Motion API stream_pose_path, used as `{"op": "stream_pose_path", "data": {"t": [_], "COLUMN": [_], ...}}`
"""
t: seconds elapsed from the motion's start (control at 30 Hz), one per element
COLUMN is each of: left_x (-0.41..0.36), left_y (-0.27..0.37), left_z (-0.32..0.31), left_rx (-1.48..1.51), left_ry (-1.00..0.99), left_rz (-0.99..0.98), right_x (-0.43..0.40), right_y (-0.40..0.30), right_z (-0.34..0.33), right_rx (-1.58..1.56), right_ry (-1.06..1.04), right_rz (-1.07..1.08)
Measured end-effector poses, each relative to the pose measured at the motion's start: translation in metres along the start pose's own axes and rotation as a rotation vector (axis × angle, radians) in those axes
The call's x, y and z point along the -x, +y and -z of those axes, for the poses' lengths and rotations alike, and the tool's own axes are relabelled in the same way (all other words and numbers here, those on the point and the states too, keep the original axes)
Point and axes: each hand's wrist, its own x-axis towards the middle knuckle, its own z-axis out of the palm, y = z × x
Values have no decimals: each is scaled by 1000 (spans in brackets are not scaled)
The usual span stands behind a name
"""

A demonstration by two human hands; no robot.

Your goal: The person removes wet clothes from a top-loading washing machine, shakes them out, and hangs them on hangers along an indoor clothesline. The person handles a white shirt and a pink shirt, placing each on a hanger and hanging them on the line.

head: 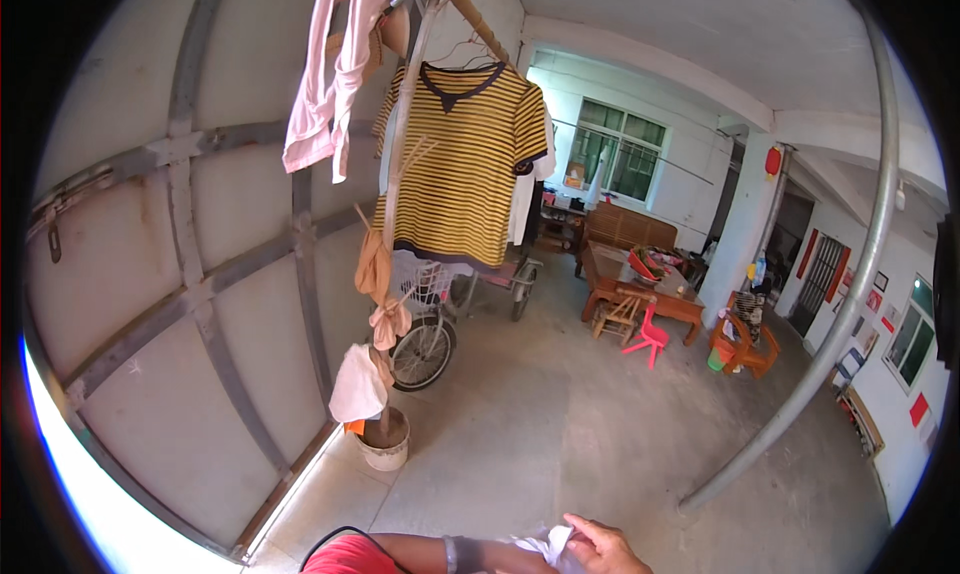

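At the bottom edge my right hand (604, 550) pinches a crumpled white cloth (555, 542) between thumb and fingers. My left forearm (491, 557), with a pale band on its wrist and a red sleeve (352, 555), reaches across towards the same cloth. The left hand itself is out of view below the picture's edge. Ahead, a yellow-and-dark striped T-shirt (465, 176) hangs from a bamboo pole (472, 15). Pale pink garments (322, 108) hang to its left. A wooden post (405, 116) stands in a bucket (386, 454), with cloth pieces (358, 385) draped low on it.
Large metal door panels (240, 349) rise on the left. Behind the shirt stands a cycle with a basket (424, 352). A slanting metal pole (817, 382) meets the floor at right. Farther back are a wooden table (607, 270), a red plastic chair (650, 337) and a wooden armchair (750, 349).
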Motion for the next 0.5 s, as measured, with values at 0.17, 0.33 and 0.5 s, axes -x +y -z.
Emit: {"op": "stream_pose_path", "data": {"t": [0.17, 0.33, 0.5], "left_x": [4, -20, -59], "left_y": [1, -15, -16], "left_z": [71, 120, 160], "left_rx": [101, 214, 252], "left_ry": [155, 190, 169], "left_rz": [-71, -232, -199], "right_x": [-43, -70, -115], "right_y": [87, 134, 216], "right_z": [9, 8, 23], "right_rx": [-250, -272, 44], "right_ry": [27, -129, -240], "right_rz": [-281, -245, -271]}}
